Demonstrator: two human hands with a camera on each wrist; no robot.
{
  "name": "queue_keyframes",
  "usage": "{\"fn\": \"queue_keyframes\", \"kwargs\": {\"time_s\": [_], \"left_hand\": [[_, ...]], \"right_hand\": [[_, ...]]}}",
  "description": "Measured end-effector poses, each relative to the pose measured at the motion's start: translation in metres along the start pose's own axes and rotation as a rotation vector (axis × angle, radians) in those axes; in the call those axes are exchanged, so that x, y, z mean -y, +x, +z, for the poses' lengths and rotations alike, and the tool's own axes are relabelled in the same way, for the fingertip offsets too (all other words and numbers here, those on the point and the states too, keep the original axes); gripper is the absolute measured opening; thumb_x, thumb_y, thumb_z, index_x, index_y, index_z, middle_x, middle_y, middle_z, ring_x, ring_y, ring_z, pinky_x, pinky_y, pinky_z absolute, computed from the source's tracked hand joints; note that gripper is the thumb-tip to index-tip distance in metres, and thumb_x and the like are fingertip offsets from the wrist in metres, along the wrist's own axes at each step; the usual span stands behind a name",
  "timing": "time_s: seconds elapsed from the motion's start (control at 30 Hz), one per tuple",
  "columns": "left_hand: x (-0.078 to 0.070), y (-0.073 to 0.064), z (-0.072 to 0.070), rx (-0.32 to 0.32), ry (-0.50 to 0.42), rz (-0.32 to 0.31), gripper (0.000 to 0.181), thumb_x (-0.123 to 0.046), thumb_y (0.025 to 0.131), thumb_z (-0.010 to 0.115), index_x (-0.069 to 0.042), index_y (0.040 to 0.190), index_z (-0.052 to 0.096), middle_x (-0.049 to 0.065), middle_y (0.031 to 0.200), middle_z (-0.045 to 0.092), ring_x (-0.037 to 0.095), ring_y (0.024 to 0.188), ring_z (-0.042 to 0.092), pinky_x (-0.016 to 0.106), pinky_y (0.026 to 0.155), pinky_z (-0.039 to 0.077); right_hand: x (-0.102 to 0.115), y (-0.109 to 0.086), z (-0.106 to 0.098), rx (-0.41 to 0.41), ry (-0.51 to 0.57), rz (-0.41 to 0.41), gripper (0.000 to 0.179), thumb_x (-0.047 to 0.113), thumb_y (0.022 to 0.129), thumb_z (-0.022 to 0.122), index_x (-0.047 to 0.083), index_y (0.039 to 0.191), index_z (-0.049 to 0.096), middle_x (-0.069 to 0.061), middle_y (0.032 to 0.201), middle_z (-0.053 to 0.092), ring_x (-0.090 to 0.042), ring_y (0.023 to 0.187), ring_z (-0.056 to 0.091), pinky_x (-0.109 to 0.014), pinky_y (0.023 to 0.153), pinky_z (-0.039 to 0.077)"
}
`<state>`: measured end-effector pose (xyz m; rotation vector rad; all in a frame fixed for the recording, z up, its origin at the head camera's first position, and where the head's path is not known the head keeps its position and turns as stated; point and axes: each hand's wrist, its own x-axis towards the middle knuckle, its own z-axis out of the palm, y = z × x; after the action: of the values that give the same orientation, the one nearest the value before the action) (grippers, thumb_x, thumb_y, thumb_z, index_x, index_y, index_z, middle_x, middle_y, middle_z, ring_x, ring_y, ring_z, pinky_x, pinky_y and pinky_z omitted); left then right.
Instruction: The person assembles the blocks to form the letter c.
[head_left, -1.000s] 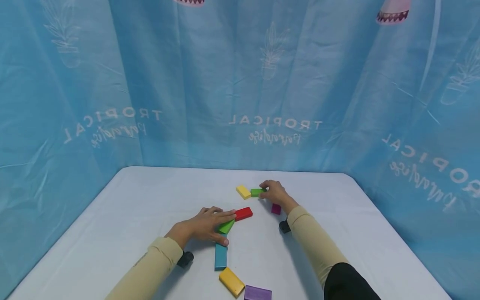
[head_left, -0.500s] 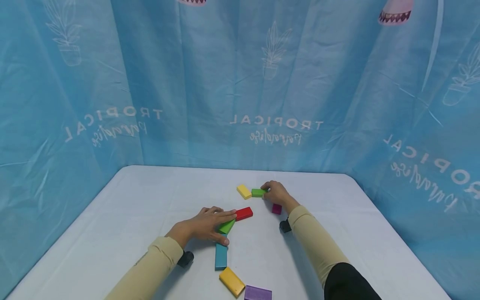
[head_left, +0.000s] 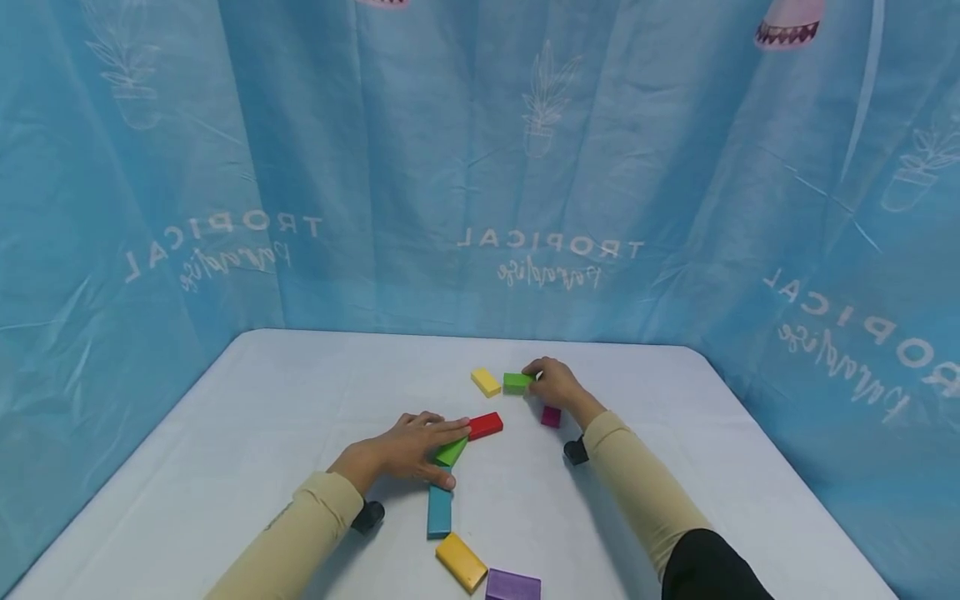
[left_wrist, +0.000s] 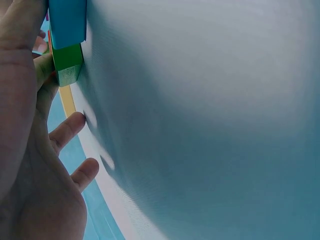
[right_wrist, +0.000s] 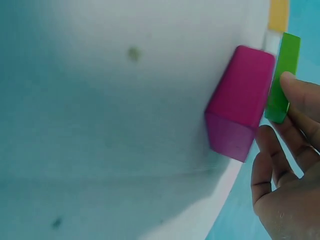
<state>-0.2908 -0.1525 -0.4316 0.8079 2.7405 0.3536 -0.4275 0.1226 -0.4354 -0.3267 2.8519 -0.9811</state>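
Toward twelve o'clock on the white counter (head_left: 300, 392), the right hand (head_left: 558, 385) has a narrow grip, pinching the far green block (head_left: 516, 383); I can't tell whether that block touches the surface. Just beside it at nine o'clock sits a pale yellow block (head_left: 486, 382), with a magenta block (head_left: 551, 417) near, at four.

The left hand (head_left: 408, 448) keeps a wide grip, fingers spread over the near green block (head_left: 452, 452), one fingertip at the red block (head_left: 487, 424) toward two o'clock, thumb across the blue block (head_left: 439, 512) at six. Below blue, toward five, lies an orange-yellow block (head_left: 461, 562), then a purple block (head_left: 513, 585).
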Motion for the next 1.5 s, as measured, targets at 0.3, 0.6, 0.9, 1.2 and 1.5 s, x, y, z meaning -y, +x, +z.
{"fn": "queue_keyframes", "kwargs": {"time_s": [0.3,0.6,0.9,1.2,1.5], "left_hand": [[0.004,0.000,-0.002,-0.012,0.006,-0.022,0.088,-0.064,0.076,0.068,-0.032,0.151,0.033,-0.009,0.153,0.031,0.028,0.138,0.023,0.055,0.109,0.017],[0.003,0.000,-0.002,-0.025,0.007,-0.016,0.088,-0.064,0.076,0.068,-0.033,0.151,0.032,-0.008,0.153,0.033,0.029,0.138,0.023,0.056,0.109,0.016],[0.004,0.003,0.000,-0.036,0.009,-0.017,0.088,-0.064,0.076,0.068,-0.033,0.150,0.034,-0.008,0.153,0.034,0.029,0.138,0.023,0.056,0.109,0.016],[0.007,0.003,0.002,-0.033,0.004,0.012,0.089,-0.064,0.076,0.068,-0.031,0.151,0.032,-0.008,0.153,0.032,0.029,0.138,0.023,0.056,0.109,0.015],[0.007,0.004,0.005,-0.034,-0.002,0.026,0.088,-0.064,0.076,0.068,-0.031,0.150,0.034,-0.008,0.153,0.032,0.030,0.138,0.024,0.056,0.108,0.018]], "right_hand": [[0.011,-0.015,-0.002,0.033,0.022,-0.079,0.029,0.006,0.085,0.070,0.009,0.115,0.069,-0.005,0.111,0.062,-0.022,0.097,0.055,-0.038,0.086,0.048],[0.008,-0.034,0.001,0.078,0.043,-0.027,0.029,0.011,0.084,0.073,0.013,0.113,0.069,-0.001,0.108,0.062,-0.019,0.094,0.053,-0.032,0.077,0.050],[0.004,-0.049,-0.001,0.098,-0.028,-0.038,0.031,0.011,0.080,0.078,0.011,0.110,0.069,0.001,0.098,0.063,-0.018,0.085,0.054,-0.031,0.071,0.049],[0.001,-0.058,0.001,0.087,-0.080,-0.050,0.032,0.015,0.076,0.081,0.017,0.106,0.071,0.005,0.091,0.062,-0.017,0.085,0.053,-0.037,0.076,0.043],[-0.003,-0.061,0.004,0.086,-0.115,-0.083,0.029,0.017,0.075,0.081,0.017,0.102,0.072,0.008,0.086,0.061,-0.016,0.090,0.049,-0.043,0.082,0.035]]}}
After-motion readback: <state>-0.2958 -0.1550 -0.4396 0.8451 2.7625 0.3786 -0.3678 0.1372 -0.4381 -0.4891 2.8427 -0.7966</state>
